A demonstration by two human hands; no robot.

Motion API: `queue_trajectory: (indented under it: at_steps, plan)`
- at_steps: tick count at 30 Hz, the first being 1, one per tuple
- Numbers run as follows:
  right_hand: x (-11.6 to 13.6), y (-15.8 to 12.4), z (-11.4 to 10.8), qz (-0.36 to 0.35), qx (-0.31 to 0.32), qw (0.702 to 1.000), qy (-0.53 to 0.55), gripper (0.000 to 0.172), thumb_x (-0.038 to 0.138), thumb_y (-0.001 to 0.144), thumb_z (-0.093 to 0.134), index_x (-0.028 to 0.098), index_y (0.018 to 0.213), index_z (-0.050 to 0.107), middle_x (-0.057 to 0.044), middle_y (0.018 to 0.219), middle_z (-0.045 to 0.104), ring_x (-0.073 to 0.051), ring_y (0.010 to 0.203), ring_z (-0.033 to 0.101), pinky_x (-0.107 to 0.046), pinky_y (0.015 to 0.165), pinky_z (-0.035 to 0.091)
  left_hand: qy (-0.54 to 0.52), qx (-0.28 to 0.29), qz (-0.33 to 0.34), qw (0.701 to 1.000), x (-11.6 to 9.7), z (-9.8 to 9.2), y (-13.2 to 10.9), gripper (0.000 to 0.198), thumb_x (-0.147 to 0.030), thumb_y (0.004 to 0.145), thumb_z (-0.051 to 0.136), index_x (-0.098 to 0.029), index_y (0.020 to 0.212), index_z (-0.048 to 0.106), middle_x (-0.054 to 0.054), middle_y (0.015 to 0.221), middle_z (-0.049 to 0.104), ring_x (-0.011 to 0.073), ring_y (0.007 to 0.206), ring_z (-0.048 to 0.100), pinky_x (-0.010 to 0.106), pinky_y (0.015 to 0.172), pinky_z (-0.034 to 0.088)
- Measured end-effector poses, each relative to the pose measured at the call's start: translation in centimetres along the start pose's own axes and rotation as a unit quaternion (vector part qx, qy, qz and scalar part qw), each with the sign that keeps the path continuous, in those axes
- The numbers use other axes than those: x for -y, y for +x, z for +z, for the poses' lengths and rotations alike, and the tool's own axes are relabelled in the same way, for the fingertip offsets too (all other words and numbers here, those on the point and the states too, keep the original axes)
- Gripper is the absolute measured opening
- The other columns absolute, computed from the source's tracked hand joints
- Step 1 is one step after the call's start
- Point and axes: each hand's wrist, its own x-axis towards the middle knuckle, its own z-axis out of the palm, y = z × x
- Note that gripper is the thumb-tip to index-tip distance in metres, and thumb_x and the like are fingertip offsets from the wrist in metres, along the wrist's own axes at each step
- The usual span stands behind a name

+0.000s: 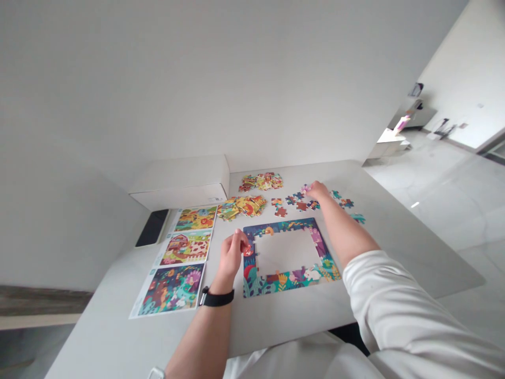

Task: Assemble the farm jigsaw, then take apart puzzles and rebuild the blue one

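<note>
A jigsaw border [272, 287] lies assembled on the table, a dark blue, purple and green rectangle with a bare middle. At its left side, by a red-orange animal picture, my left hand [231, 252] rests with curled fingers; whatever they may hold is hidden. My right hand [317, 190] reaches past the far side of the border into loose pieces. Its fingertips are closed on a pink-purple puzzle piece [305, 188]. Close by lie dark blue pieces [291, 200], a brown piece [301, 206] and, farther right, several teal and brown pieces [346, 203].
Left of the border lies a sheet [203, 261] with three printed pictures. A phone [152, 228] is beyond it. Against the wall stands a white box [181, 181], with a yellow pile of pieces [244, 207] and a red-yellow pile [262, 181] nearby.
</note>
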Motion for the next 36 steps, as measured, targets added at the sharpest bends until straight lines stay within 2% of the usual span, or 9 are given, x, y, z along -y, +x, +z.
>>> queue_trajectory:
  at_steps: [4,8,13,17,20,23,29,32,36]
  plan:
    - [-0.5,-1.3,-1.6,0.070,0.006,0.998,-0.008,0.019,0.027,0.081,0.081,0.019,0.098,0.079,-0.014,0.100,0.082,-0.030,0.100,0.076,-0.033,0.083,0.053,-0.008,0.018,0.011,1.000,-0.2,0.1,-0.1,0.071,-0.078,0.102,0.043,-0.022,0.060,0.057,0.001,0.057,0.047,0.0162,0.056,0.043,0.031,0.059,0.038]
    - [-1.7,-5.0,-3.4,0.048,-0.023,0.986,0.157,0.024,0.026,0.083,0.072,0.019,0.106,0.075,-0.007,0.092,0.081,-0.022,0.084,0.074,-0.030,0.076,0.053,0.006,0.043,0.035,0.998,-0.6,0.2,-0.3,0.067,-0.077,0.099,0.050,-0.021,0.062,0.060,0.000,0.057,0.048,0.0153,0.058,0.044,0.029,0.059,0.037]
    - [-2.4,-11.3,-5.4,-0.044,-0.003,0.904,0.426,0.038,0.050,0.080,0.078,0.023,0.106,0.071,-0.003,0.090,0.078,-0.019,0.078,0.071,-0.028,0.068,0.053,0.018,0.052,0.052,0.997,-1.6,0.8,-0.4,0.062,-0.073,0.095,0.055,-0.020,0.065,0.060,-0.001,0.058,0.047,0.0143,0.058,0.042,0.027,0.058,0.035]
    - [-1.7,-14.8,-5.9,-0.086,0.018,0.855,0.511,0.051,0.060,0.073,0.086,0.026,0.108,0.071,-0.001,0.088,0.074,-0.018,0.080,0.071,-0.028,0.069,0.053,0.002,0.016,0.086,0.996,-3.4,1.7,0.0,0.046,-0.063,0.093,0.066,-0.020,0.077,0.064,-0.002,0.064,0.051,0.0137,0.061,0.044,0.026,0.059,0.037]
    - [-1.0,-16.0,-4.6,-0.096,0.064,0.852,0.510,0.054,0.064,0.072,0.087,0.027,0.107,0.070,-0.001,0.088,0.073,-0.019,0.081,0.071,-0.029,0.069,0.054,-0.021,0.017,0.097,0.995,-4.8,3.4,0.7,0.035,-0.055,0.092,0.071,-0.020,0.089,0.066,-0.001,0.070,0.056,0.0128,0.062,0.048,0.024,0.058,0.038]
    - [-0.5,-16.6,-2.4,-0.105,0.096,0.863,0.486,0.057,0.069,0.069,0.085,0.026,0.102,0.069,0.000,0.084,0.072,-0.020,0.078,0.069,-0.031,0.068,0.054,-0.027,0.028,0.065,0.997,-5.2,6.3,1.4,0.030,-0.048,0.090,0.075,-0.020,0.098,0.069,0.001,0.084,0.065,0.0100,0.059,0.051,0.023,0.055,0.039]
    - [-0.3,-17.1,0.1,-0.116,0.096,0.872,0.466,0.059,0.070,0.067,0.085,0.024,0.099,0.069,0.002,0.075,0.068,-0.018,0.068,0.062,-0.031,0.067,0.049,-0.033,0.064,-0.021,0.997,-3.3,12.3,2.0,0.025,-0.032,0.089,0.080,-0.020,0.109,0.070,0.006,0.100,0.074,0.0095,0.060,0.058,0.024,0.059,0.043]
    - [-0.2,-17.1,0.2,-0.128,0.099,0.872,0.462,0.056,0.069,0.069,0.086,0.024,0.100,0.071,0.000,0.078,0.071,-0.019,0.071,0.064,-0.031,0.067,0.051,-0.040,0.057,-0.030,0.997,-2.2,13.5,1.7,0.028,-0.034,0.087,0.084,-0.019,0.108,0.071,0.007,0.098,0.076,0.0108,0.062,0.059,0.025,0.061,0.044]
    - [0.0,-17.4,0.1,-0.144,0.123,0.870,0.454,0.053,0.067,0.074,0.085,0.024,0.103,0.074,-0.002,0.082,0.073,-0.021,0.076,0.067,-0.031,0.067,0.052,-0.077,0.049,-0.031,0.995,-1.5,13.4,1.4,0.031,-0.043,0.086,0.084,-0.019,0.102,0.071,0.005,0.087,0.073,0.0108,0.061,0.056,0.024,0.057,0.042]
